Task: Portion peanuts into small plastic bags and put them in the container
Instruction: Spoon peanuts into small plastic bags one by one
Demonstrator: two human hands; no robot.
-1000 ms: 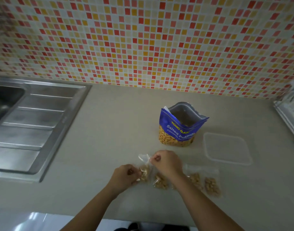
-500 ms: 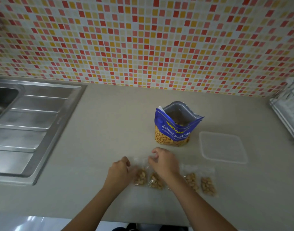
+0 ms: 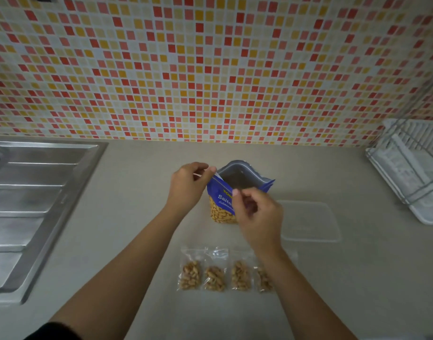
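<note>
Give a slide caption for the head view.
Left hand pinches the open peanut bag, right hand at its rim; four filled bags nearby.

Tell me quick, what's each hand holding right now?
Left hand: pinching top corner of the peanut bag.
Right hand: curled before the bag; grip cannot be told.

Arms extended, left hand and right hand curled.

Mosaic wall of red, orange and cream tiles above a beige counter. Steel sink at left; wire rack at right.
</note>
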